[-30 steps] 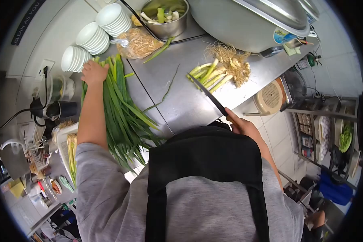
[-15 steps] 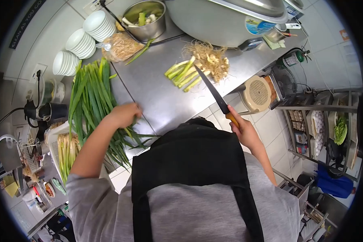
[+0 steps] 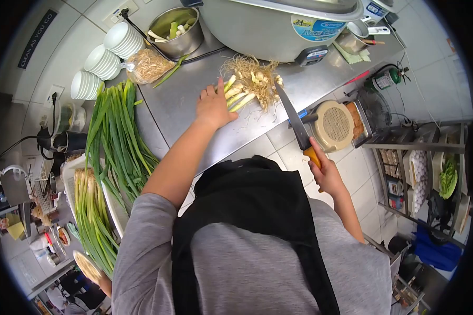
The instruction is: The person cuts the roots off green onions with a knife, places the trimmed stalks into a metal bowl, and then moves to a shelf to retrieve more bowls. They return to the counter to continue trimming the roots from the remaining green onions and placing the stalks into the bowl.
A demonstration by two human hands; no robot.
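"Knife [image 3: 294, 119] is angling where?"

"Right of centre. Right hand [image 3: 326, 173] is closing round its yellow handle, blade slanting up-left, tip lying near the roots [image 3: 268, 84]. Handle is hanging beyond the counter edge, perhaps giving the knuckles room."

"And the left hand [image 3: 214, 109]?"

"Upper centre, resting at the trimmed green ends of the short stalks [image 3: 242, 100], thumb and fingers somewhat apart. Can't tell whether it's gripping. Probably steadying the bunch from the end away from the blade."

"Roots are pointing which way?"

"Up and right, towards the knife; stalks are running down-left to the hand. That's presumably putting the root end within the blade's reach."

"Long green leaves [image 3: 115, 128]?"

"Left of centre, lying well apart from the short bunch, likely leaving working room. Some are trailing towards the white basket [image 3: 68, 184] at lower left, where more stalks are lying lengthwise, seemingly to fit."
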